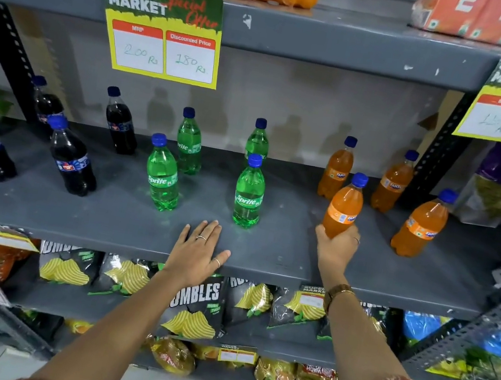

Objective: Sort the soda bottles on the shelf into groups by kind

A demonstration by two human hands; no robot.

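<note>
Nearly sorted: cola bottles [73,158] left, green bottles [249,191] middle, orange right; right hand [336,249] clasping the last orange bottle [343,206]; left hand [198,253] flat, fingers spread, on the shelf [106,219].

A shop: grey shelf [264,257] under a "Super Market" price tag [164,33], with snack packets [196,306].

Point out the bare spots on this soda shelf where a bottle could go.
Bare shelf lies between the front Sprite bottle and the Fanta bottle in the right hand. The front edge beside the left hand is bare. The cola bottles are crowded.
</note>
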